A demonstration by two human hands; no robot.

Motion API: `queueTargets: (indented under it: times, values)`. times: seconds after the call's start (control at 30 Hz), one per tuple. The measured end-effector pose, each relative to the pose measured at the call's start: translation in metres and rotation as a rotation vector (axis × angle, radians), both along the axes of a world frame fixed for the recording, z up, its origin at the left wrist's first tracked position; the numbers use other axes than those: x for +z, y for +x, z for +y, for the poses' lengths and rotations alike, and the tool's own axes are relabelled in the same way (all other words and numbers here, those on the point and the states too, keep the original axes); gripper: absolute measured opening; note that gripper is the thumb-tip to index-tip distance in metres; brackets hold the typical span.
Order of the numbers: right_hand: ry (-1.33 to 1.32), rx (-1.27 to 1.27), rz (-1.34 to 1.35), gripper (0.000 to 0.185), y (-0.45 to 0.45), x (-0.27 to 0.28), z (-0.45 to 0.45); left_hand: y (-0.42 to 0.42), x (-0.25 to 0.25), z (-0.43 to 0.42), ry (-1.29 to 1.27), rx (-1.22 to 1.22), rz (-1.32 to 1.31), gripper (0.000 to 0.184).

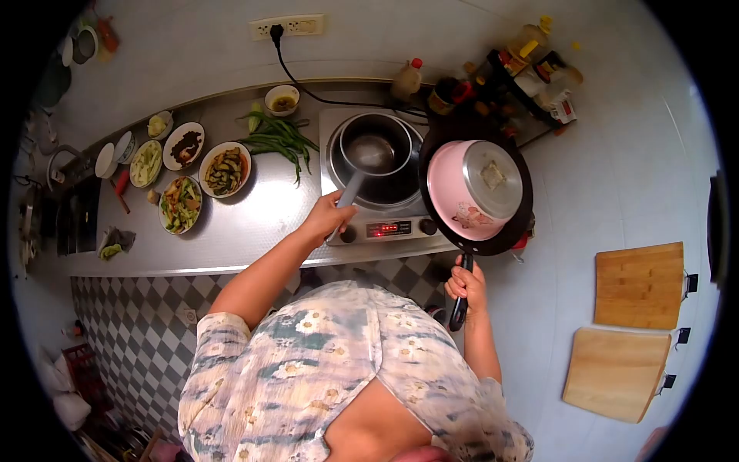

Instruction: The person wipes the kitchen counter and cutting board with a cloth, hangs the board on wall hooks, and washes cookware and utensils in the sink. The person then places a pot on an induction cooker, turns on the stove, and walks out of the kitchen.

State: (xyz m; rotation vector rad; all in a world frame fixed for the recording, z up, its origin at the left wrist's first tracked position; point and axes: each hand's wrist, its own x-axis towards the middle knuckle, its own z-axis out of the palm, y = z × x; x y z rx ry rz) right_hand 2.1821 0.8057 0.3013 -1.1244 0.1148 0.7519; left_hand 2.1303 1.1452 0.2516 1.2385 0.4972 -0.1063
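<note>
My left hand [327,219] is closed around the grey handle of a small saucepan [374,158]. The saucepan is over the cooktop [404,202], whose red display is lit; whether it touches the surface I cannot tell. My right hand [468,288] grips the black handle of a dark frying pan [523,189], just right of the cooktop. A pink pot [450,185] with a floral print sits bottom-up in the pan, showing its round metal base.
Left on the steel counter [262,223] are long green peppers [281,140], a plate of cooked vegetables [225,170] and several other dishes. A rack of bottles [539,73] stands back right. A black cord [308,94] runs behind the cooktop. Cutting boards [639,285] hang on the right wall.
</note>
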Motion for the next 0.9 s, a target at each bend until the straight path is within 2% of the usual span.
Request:
queueTargets:
  times: [0.27,0.37,0.47,0.67,0.9]
  values:
    - [0.0,-0.05,-0.058,0.014,0.012,0.008,-0.041,0.025,-0.022,-0.033,-0.013,0.045,0.074,0.022]
    - [0.027,-0.051,-0.047,0.015,0.016,0.006,-0.049,0.03,-0.026,-0.039,-0.029,0.062,0.077,0.037]
    - [0.062,-0.028,-0.061,0.015,0.021,0.001,-0.057,0.032,-0.03,-0.046,-0.016,0.065,0.069,0.037]
    - [0.07,-0.009,-0.057,0.015,0.028,-0.006,-0.065,0.035,-0.031,-0.054,0.004,0.05,0.028,0.024]
    - [0.096,0.019,-0.046,0.014,0.034,-0.009,-0.067,0.037,-0.033,-0.06,-0.097,0.083,0.071,0.021]
